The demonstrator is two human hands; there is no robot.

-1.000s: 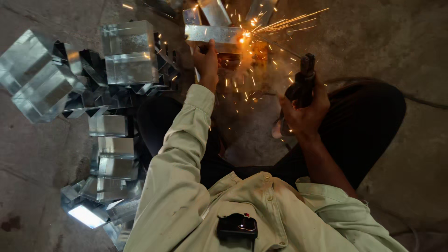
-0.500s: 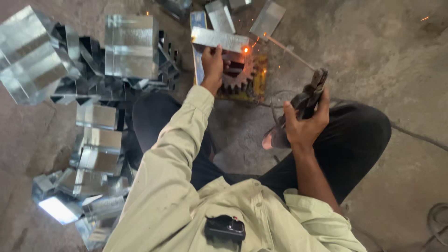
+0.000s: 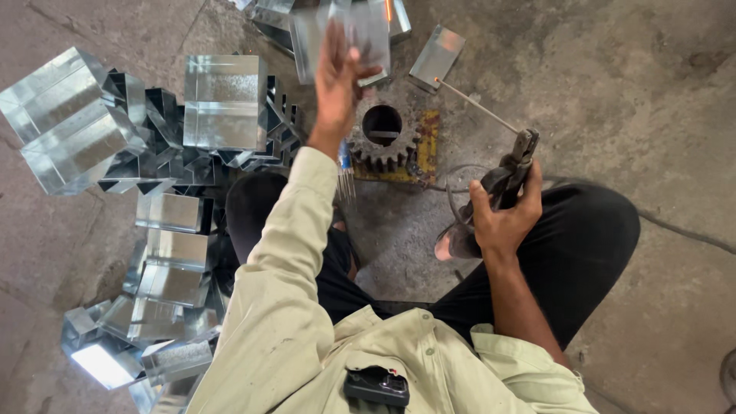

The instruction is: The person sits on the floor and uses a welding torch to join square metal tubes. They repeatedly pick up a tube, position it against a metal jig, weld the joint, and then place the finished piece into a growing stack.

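Sheet-metal piece [image 3: 341, 34]: blurred, above the gear wheel [image 3: 381, 138]; I judge it light, stiff, sharp-edged, best held by a flat face.
Left hand [image 3: 337, 73]: fingers wrapped on that piece's near edge.
Right hand [image 3: 502, 218]: closed around the electrode holder [image 3: 510, 169], right of the gear.
Folded metal boxes [image 3: 222, 100]: piled left of the gear.

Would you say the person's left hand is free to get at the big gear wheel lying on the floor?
Probably not at once: the left hand is raised and already holds a blurred metal piece. The gear wheel lies uncovered just beneath it, with nothing between them.
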